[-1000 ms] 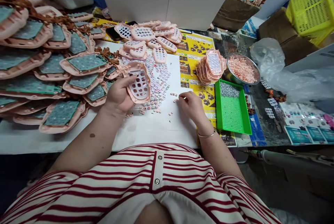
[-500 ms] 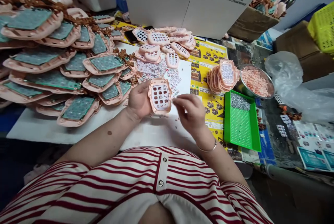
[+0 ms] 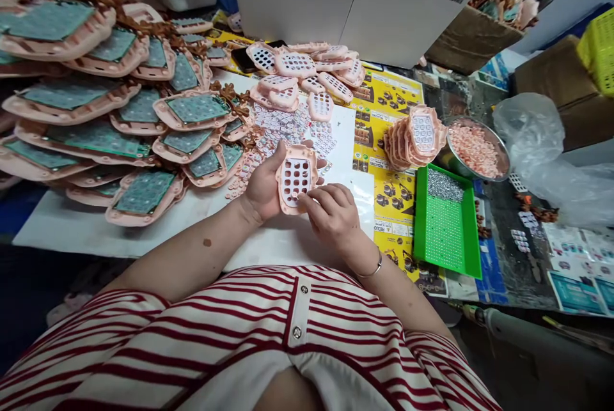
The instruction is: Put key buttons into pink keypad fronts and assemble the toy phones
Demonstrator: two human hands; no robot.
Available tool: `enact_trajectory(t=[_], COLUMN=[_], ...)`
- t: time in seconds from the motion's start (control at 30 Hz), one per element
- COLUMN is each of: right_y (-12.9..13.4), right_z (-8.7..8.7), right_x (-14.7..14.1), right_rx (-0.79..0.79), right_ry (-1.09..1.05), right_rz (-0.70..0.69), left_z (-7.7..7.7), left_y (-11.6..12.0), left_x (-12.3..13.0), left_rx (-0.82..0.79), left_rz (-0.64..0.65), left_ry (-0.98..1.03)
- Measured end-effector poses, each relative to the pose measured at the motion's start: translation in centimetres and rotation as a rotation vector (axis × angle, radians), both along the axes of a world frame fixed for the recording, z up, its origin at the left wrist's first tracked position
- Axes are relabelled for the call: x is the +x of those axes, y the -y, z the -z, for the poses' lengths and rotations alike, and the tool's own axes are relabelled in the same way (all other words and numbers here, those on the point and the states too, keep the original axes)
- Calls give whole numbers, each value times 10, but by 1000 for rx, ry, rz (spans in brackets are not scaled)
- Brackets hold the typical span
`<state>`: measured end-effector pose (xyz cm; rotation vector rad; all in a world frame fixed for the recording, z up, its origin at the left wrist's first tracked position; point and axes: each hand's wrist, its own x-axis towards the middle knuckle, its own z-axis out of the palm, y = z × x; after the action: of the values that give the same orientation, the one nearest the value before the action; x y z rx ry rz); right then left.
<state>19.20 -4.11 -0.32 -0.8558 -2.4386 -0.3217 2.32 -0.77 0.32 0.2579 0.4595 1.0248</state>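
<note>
Pink panel held above the white sheet, in front of the person's chest, its grid of openings turned up toward the head. Left hand closed round it: thumb along the left edge, fingers passing behind, tips showing past the right edge. Reading: this grip leaves the grid unobstructed and backs the panel against pressure from the front. Right hand at the panel's lower right corner, fingers bunched narrowly, tips over the lowest openings; whether they pinch a small piece, or only touch the panel, cannot be told. Just beyond the panel, a spread of small printed pieces on the same sheet, probably kept there for short reach. Behind these, a heap of holed panels, loosely piled, near the tall carton. To the right, on the yellow printed sheet, a stack of panels, nested one on another, likely to save room and keep them apart from the loose heap. Beside it, a metal bowl of pink bits and a green tray with shiny granules gathered at its far end; walls presumably contain the small stuff. To the left, board-fitted panels overlap in tiers, apparently for compactness.
</note>
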Motion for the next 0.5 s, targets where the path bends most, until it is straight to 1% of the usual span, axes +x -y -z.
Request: enact_trajectory(t=[0.1, 0.23, 0.37, 0.5], right_y=[0, 2, 6, 11], right_z=[1, 2, 2, 4], right_x=[-1, -3, -6, -7], right_rx=[-60, -38, -8, -107], right_ry=[25, 44, 123, 157], right_rz=[-55, -122, -48, -15], left_z=[1, -2, -6, -6], left_y=[-1, -2, -3, -4], left_x=[-1, -1, -3, -6], left_rx=[-6, -16, -22, -41], left_rz=[-1, -52, -89, -124], left_ry=[5, -16, -6, -34])
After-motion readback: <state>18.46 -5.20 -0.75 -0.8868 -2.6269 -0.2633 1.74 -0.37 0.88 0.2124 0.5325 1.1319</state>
